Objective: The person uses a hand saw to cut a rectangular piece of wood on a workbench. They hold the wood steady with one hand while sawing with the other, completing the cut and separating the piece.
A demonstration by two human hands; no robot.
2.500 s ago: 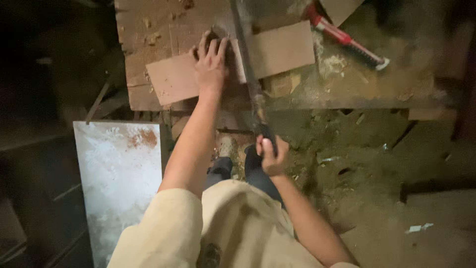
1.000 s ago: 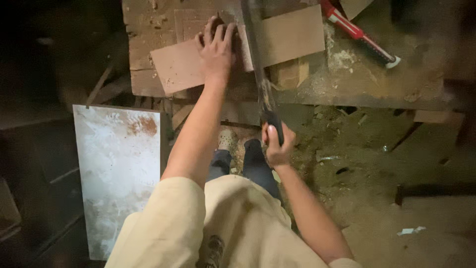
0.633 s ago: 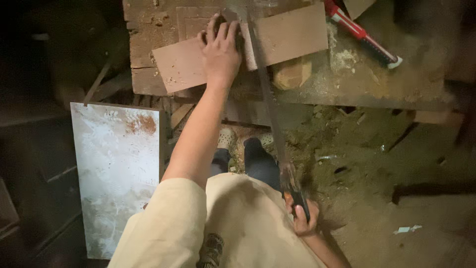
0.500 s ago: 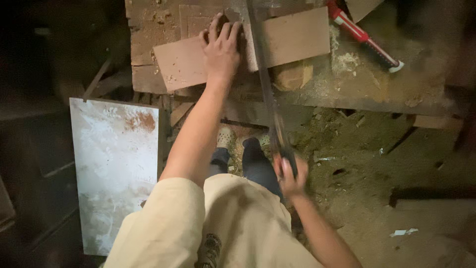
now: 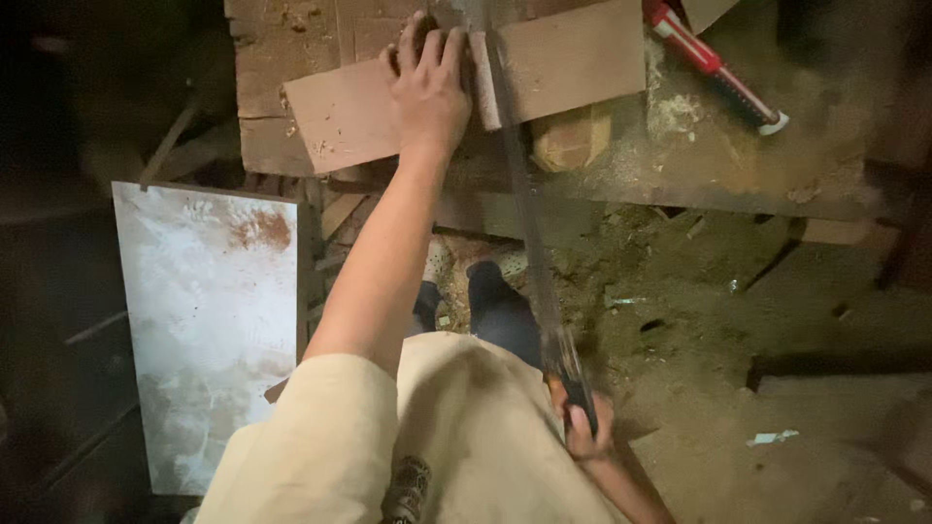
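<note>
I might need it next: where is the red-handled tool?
The red-handled tool lies at the head view's upper right, on the workbench, right of the board.

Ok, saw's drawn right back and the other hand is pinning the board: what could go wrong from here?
1. The left hand presses the board with its fingers right beside the saw blade; a jump out of the cut could catch them.
2. The board overhangs the workbench edge; it may pivot or pinch the blade.
3. The right hand is drawn back beside the body, over rubble-strewn ground; footing looks unsure.
</note>
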